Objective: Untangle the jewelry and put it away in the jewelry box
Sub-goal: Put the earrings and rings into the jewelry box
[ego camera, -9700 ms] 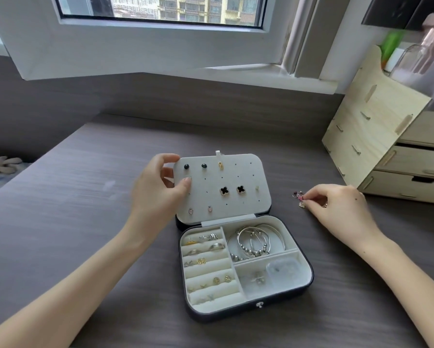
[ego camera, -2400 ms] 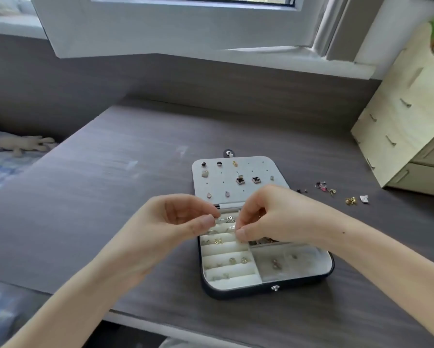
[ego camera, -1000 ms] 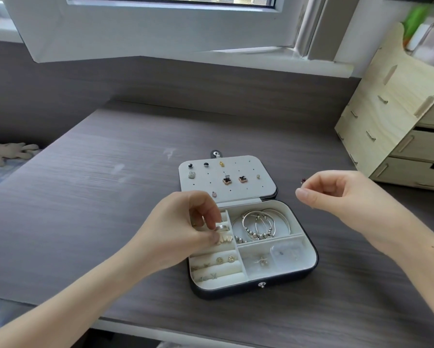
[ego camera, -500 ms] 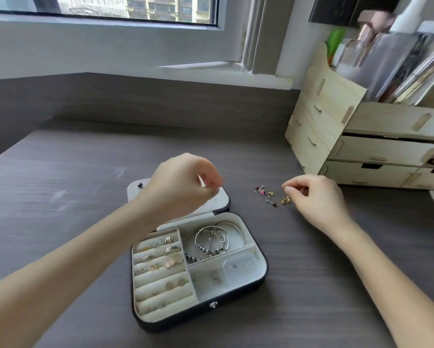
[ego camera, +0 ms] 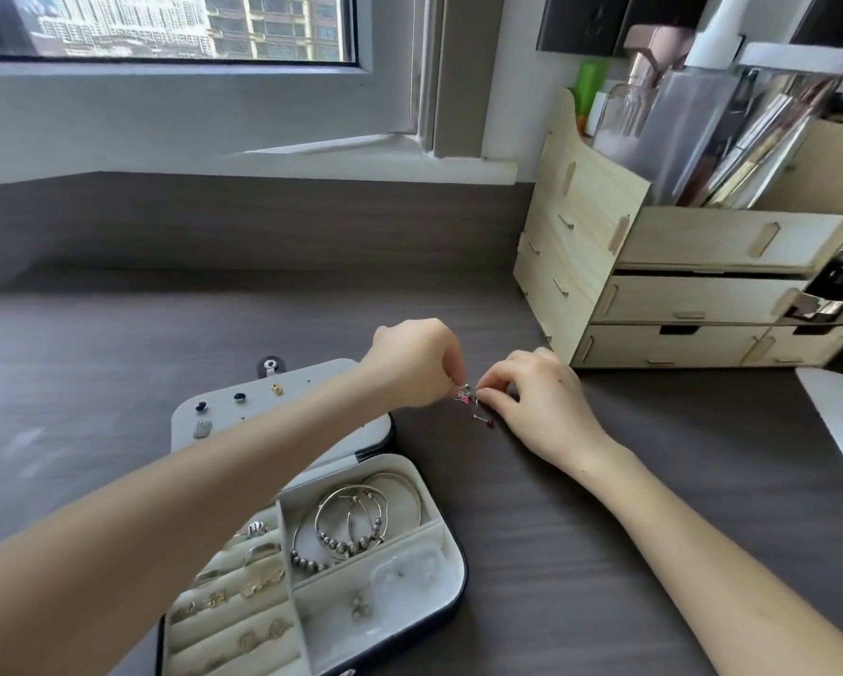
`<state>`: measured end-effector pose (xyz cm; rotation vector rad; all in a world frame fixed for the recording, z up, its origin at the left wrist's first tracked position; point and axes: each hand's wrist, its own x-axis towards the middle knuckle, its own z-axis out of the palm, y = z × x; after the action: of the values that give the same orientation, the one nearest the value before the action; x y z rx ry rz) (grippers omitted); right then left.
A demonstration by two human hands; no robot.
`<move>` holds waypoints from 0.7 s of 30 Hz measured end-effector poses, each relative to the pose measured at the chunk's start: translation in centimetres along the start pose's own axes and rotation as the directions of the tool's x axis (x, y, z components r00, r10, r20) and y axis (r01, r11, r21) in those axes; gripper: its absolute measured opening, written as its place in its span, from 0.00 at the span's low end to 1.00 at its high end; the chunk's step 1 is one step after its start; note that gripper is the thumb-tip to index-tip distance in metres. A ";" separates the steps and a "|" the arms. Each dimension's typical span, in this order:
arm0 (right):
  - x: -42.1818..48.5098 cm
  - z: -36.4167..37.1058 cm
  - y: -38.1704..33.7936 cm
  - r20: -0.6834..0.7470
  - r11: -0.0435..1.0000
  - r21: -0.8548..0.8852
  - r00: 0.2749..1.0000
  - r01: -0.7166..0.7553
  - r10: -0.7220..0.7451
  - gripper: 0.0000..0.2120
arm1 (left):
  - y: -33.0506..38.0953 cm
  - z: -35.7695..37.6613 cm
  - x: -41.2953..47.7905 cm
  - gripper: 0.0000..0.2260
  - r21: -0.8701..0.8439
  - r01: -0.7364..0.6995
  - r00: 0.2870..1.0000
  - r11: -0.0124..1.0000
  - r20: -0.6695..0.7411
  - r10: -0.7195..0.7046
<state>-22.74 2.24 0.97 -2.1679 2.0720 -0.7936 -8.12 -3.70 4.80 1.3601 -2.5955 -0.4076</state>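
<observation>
The little tangle of jewelry (ego camera: 465,396), a knot of thin silver bits with pink-red heads, sits on the dark desk (ego camera: 117,334) just past the far right corner of the jewelry box (ego camera: 453,558), between my two hands. My left hand (ego camera: 419,365) has come across from over the lid, where it hung half a second ago, and now its curled fingertips pinch the knot from the left. My right hand (ego camera: 541,397), which was working at the pile alone, pinches the same knot from the right with thumb and forefinger, so the hands that were apart now nearly touch over it. One loose stud (ego camera: 483,420) with a red head lies on the desk just in front of the knot, beside my right thumb. The box stays open near me: bangles (ego camera: 368,514) lie in its far right compartment, rings (ego camera: 256,529) sit in the rolls on the left, and the lid (ego camera: 234,426) lies flat behind with studs pinned in it, my left forearm crossing over it. A wooden drawer organizer (ego camera: 653,285) stands at the back right of the desk, well apart from the box.
</observation>
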 end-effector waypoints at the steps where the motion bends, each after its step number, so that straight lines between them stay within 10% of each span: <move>1: 0.0 0.0 0.1 0.002 1.000 0.002 1.000 0.004 -0.004 0.05 | 0.0 0.2 0.0 0.03 -0.003 -0.019 1.000 1.000 0.003 0.019; 15: -0.1 -0.8 0.6 -0.132 0.978 0.207 0.990 -0.010 0.038 0.04 | 0.4 1.0 0.5 0.02 0.083 -0.130 0.991 0.988 0.047 0.126; 21: 0.1 0.0 0.7 -0.105 0.984 0.151 0.991 0.100 -0.084 0.03 | -0.7 -1.3 -0.7 0.04 -0.359 0.024 1.000 0.933 0.018 -0.018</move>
<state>-23.38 2.10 0.77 -2.1951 1.8904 -1.0544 -6.82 -3.69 5.83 1.2578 -2.3624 -0.8507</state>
